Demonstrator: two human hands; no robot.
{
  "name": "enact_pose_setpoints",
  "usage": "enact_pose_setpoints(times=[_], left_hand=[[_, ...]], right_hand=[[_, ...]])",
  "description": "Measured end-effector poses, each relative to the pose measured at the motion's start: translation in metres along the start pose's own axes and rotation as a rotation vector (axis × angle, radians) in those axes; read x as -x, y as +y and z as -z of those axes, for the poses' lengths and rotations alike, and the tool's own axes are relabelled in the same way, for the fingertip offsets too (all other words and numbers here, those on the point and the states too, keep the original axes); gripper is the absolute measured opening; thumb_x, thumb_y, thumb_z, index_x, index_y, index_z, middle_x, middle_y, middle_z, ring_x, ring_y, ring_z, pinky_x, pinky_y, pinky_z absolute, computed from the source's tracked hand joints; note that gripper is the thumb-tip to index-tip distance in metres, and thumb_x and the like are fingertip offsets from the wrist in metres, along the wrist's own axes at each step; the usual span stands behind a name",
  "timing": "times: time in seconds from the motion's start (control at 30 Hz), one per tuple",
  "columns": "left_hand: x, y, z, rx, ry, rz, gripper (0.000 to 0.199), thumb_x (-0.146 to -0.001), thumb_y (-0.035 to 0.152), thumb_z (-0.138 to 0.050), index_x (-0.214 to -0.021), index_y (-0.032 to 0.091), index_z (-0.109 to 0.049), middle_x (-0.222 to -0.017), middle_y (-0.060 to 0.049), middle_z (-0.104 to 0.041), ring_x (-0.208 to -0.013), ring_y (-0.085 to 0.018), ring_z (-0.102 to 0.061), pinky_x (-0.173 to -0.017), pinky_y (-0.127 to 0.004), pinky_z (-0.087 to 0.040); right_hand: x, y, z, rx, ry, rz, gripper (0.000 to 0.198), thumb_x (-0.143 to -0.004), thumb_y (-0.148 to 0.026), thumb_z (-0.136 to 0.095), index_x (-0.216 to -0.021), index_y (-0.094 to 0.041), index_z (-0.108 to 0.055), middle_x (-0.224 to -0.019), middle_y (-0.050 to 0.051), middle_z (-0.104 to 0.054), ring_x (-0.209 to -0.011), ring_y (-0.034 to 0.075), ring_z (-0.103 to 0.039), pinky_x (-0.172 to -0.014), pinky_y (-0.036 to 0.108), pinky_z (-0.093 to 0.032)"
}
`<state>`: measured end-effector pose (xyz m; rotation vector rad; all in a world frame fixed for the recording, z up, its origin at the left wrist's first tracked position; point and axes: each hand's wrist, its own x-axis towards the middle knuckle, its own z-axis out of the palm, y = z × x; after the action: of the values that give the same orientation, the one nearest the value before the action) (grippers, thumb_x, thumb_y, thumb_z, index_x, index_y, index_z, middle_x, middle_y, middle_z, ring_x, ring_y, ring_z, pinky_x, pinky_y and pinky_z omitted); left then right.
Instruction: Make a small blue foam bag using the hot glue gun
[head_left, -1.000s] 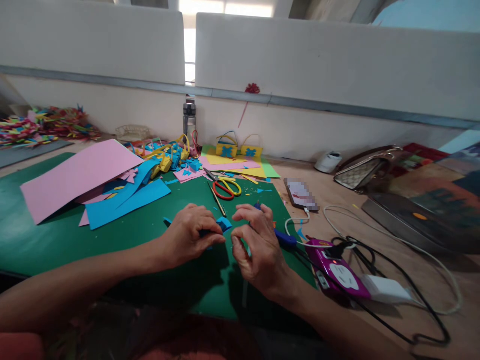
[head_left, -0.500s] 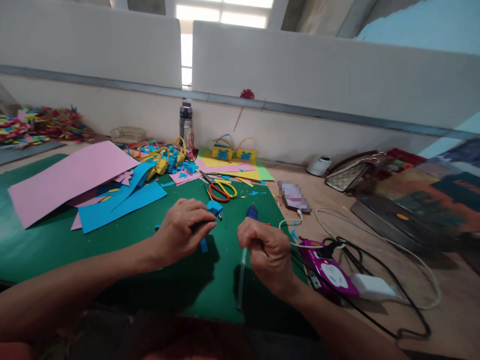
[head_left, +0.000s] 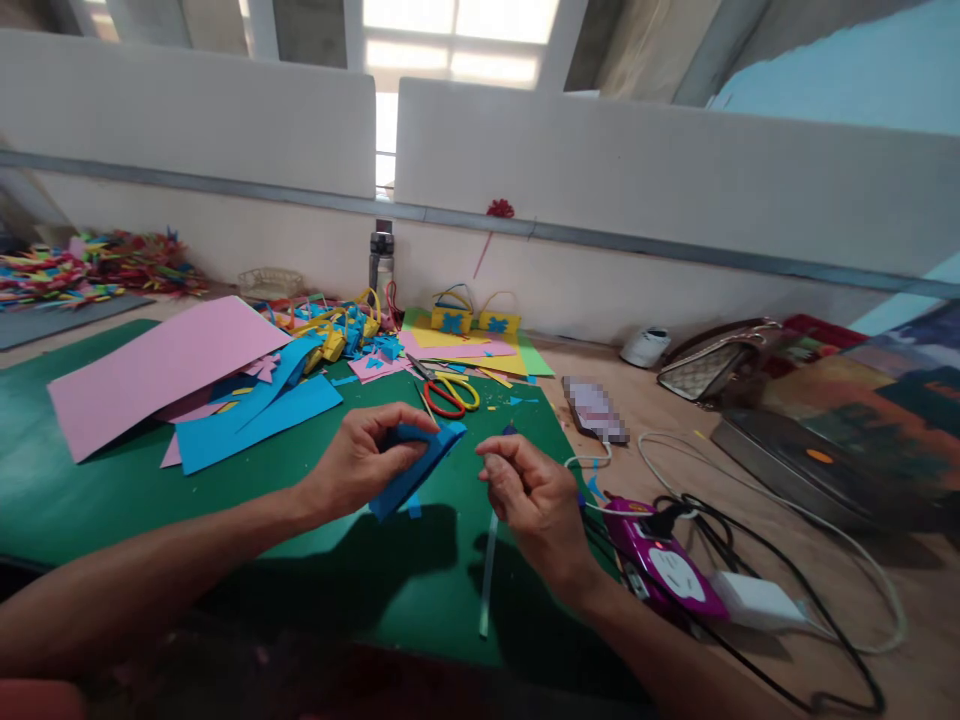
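Two little yellow bags [head_left: 451, 320] with blue shapes on them stood at the back, near the wall, on some flat sheets [head_left: 457, 351]. A messy heap of yellow and blue paper things [head_left: 330, 346] sat to the left of them, in front of a bottle [head_left: 385, 274]. A small pale basket [head_left: 270, 283] was by the wall, too far off to see what was in it. A handbag [head_left: 709, 365] leaned over on the right side, and I could not see inside it.

The left hand [head_left: 356, 460] reached in from the left with its palm turned inward. Its thumb and fingers pinched a folded blue paper [head_left: 412, 475], which was tipped up on a slant, above the green mat [head_left: 97, 510] on the surface [head_left: 615, 360]. The right hand [head_left: 536, 500] was just beside it, not touching the blue paper. Its fingers were curled, with the tips close to the thumb, but I could not tell if they had hold of anything. A thin clear stick [head_left: 488, 590] was just below that hand, and scissors [head_left: 433, 382] lay open behind the blue paper
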<state>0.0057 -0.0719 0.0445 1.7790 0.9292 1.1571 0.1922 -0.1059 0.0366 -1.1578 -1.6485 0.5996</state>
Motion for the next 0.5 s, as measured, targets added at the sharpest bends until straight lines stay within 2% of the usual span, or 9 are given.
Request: enact_pose_setpoints(times=[0.1, 0.2, 0.27, 0.33, 0.4, 0.5], left_hand=[[0.002, -0.003, -0.001, -0.108, 0.01, -0.155, 0.026, -0.078, 0.016, -0.053, -0.103, 0.015, -0.058, -0.08, -0.002, -0.064, -0.067, -0.011, -0.058, -0.058, -0.019, -0.045], [0.004, -0.012, -0.003, -0.375, 0.048, -0.458, 0.031, -0.083, 0.017, -0.051, -0.114, 0.017, -0.051, -0.085, -0.004, -0.066, -0.075, -0.014, -0.061, -0.069, -0.025, -0.046], [0.005, -0.019, -0.004, -0.614, 0.063, -0.665, 0.031, -0.086, 0.018, -0.049, -0.116, 0.016, -0.049, -0.081, -0.005, -0.067, -0.072, -0.015, -0.06, -0.072, -0.03, -0.044], [0.006, -0.025, -0.006, -0.798, 0.02, -0.825, 0.033, -0.087, 0.016, -0.045, -0.12, 0.014, -0.046, -0.077, -0.005, -0.066, -0.069, -0.016, -0.058, -0.072, -0.033, -0.042], [0.007, -0.028, -0.007, -0.891, -0.043, -0.942, 0.035, -0.088, 0.014, -0.042, -0.123, 0.012, -0.043, -0.076, -0.004, -0.066, -0.069, -0.016, -0.056, -0.073, -0.034, -0.04], [0.009, -0.025, -0.008, -0.936, -0.049, -1.043, 0.032, -0.086, 0.012, -0.046, -0.118, 0.013, -0.046, -0.079, -0.003, -0.067, -0.075, -0.017, -0.055, -0.078, -0.036, -0.039]], right_hand=[[-0.002, 0.0, 0.003, 0.142, 0.124, 0.177, 0.013, -0.082, -0.024, -0.053, -0.094, -0.022, -0.056, -0.074, 0.0, -0.06, -0.07, 0.015, -0.059, -0.063, 0.028, -0.047], [-0.006, 0.002, 0.005, 0.301, 0.138, 0.428, 0.019, -0.083, -0.022, -0.054, -0.102, -0.022, -0.055, -0.102, 0.007, -0.06, -0.099, 0.021, -0.056, -0.085, 0.038, -0.044], [-0.006, 0.005, 0.004, 0.416, 0.064, 0.563, 0.017, -0.083, -0.024, -0.054, -0.1, -0.021, -0.056, -0.102, 0.008, -0.061, -0.103, 0.023, -0.054, -0.089, 0.042, -0.04], [-0.005, 0.008, -0.001, 0.544, 0.005, 0.648, 0.012, -0.083, -0.025, -0.055, -0.093, -0.019, -0.058, -0.096, 0.008, -0.063, -0.103, 0.025, -0.053, -0.09, 0.046, -0.037], [-0.002, 0.011, -0.006, 0.644, -0.017, 0.681, 0.008, -0.085, -0.022, -0.051, -0.086, -0.018, -0.059, -0.088, 0.007, -0.065, -0.099, 0.024, -0.055, -0.09, 0.046, -0.035], [0.0, 0.012, -0.01, 0.666, -0.027, 0.675, 0.019, -0.087, -0.012, -0.043, -0.078, -0.018, -0.059, -0.08, 0.005, -0.065, -0.091, 0.021, -0.057, -0.091, 0.045, -0.033]])
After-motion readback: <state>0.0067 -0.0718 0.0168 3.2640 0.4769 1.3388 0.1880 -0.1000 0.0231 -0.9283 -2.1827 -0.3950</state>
